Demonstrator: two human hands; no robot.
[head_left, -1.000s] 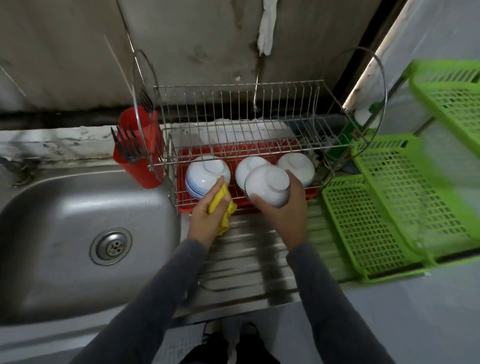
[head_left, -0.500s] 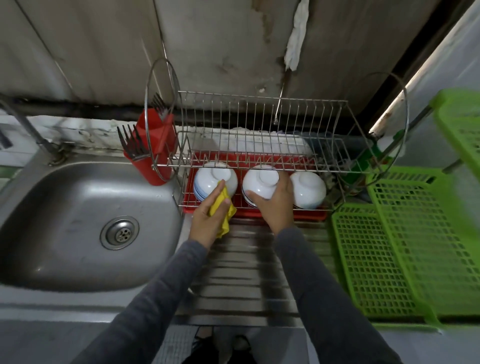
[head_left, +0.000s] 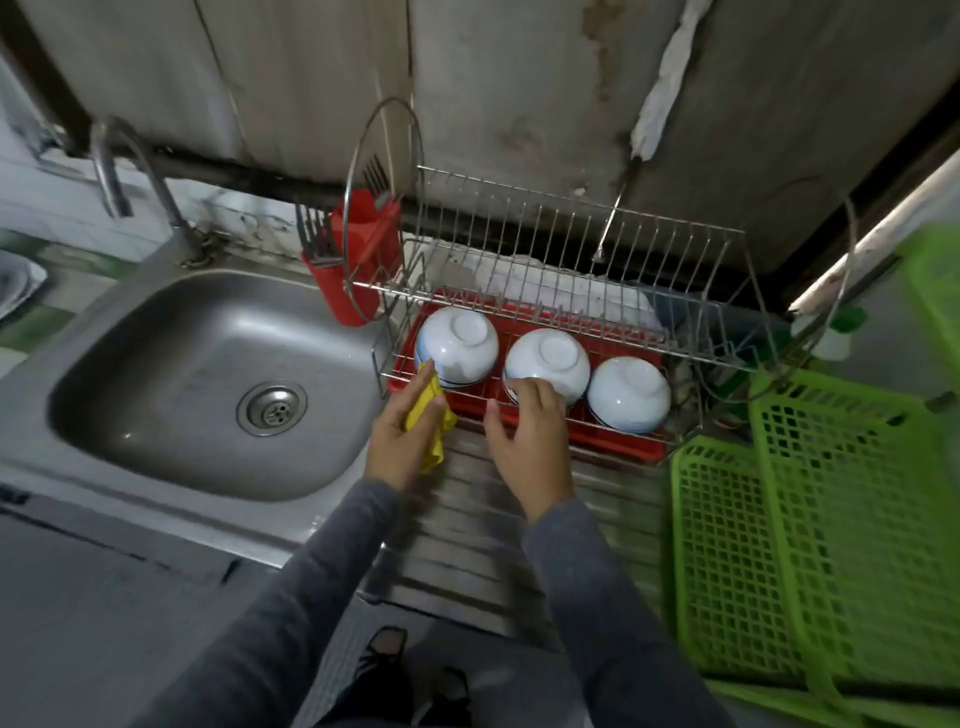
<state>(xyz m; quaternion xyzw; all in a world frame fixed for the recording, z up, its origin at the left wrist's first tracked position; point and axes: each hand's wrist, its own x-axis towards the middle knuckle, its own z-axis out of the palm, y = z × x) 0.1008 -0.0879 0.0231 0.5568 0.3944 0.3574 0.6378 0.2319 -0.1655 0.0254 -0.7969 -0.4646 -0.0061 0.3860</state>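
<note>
Stainless steel covers most of the scene: a smooth, round-cornered sink (head_left: 156, 374) with a ringed drain (head_left: 271, 408) on the left, and a ribbed tabletop (head_left: 467, 525) to its right, near the person. At the far edge of that tabletop stands a thin wire rack (head_left: 571, 244) over a flat red plastic tray (head_left: 618, 447). Three glossy white bowls sit upside down in a row on the rack's lower tier, round-bodied with small ring feet pointing up: the left bowl (head_left: 460, 343), the middle bowl (head_left: 548, 361) and the right bowl (head_left: 628, 395). Blue lines show near the rims of the left and right ones. The left hand (head_left: 400, 441) is closed round a crumpled yellow cloth (head_left: 428, 421), fingers curled into it. The cloth's far tip touches the near left side of the left bowl. The right hand (head_left: 530, 441) is loose, its fingers (head_left: 540, 395) slightly spread and gently bent. Their tips lie at the near side of the middle bowl and grip nothing; whether they press on the glaze cannot be told. Both sleeves (head_left: 597, 597) are grey fabric. A red plastic cutlery holder (head_left: 358, 260) with dark forks (head_left: 311, 236) hangs at the rack's left end, and green lattice baskets (head_left: 831, 519) stand on the right.
</note>
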